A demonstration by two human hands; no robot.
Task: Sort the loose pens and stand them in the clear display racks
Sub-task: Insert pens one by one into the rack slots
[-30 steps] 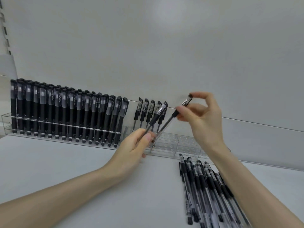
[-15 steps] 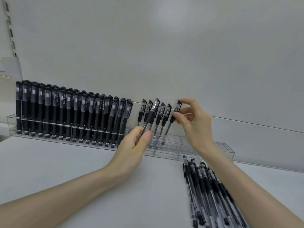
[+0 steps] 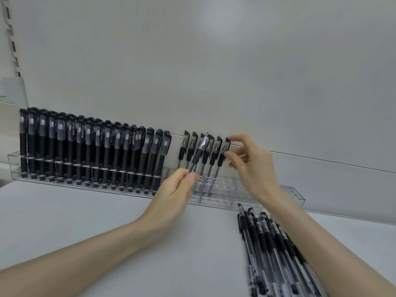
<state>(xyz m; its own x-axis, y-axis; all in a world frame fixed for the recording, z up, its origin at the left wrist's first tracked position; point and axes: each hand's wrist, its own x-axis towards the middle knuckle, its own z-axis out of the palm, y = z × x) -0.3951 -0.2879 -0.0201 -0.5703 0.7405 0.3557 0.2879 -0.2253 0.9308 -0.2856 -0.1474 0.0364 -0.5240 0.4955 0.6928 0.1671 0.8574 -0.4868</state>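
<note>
Clear rack (image 3: 296, 197), black "TEST 2" pens (image 3: 86, 151), left hand (image 3: 171, 197) pinching tilted pen (image 3: 198, 154), right hand (image 3: 254, 168) pinching end pen (image 3: 221, 160).

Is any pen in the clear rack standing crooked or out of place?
Yes, one. The pen gripped by the left hand leans slanted across the upright row in the rack. The others stand straight; the right hand holds the end pen.

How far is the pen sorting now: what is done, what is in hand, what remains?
Done: black pens fill the left rack; several clear pens stand in the right rack. In hand: the left hand holds a tilted pen, the right hand pinches the end pen. Remaining: the loose pile and many empty holes.
</note>
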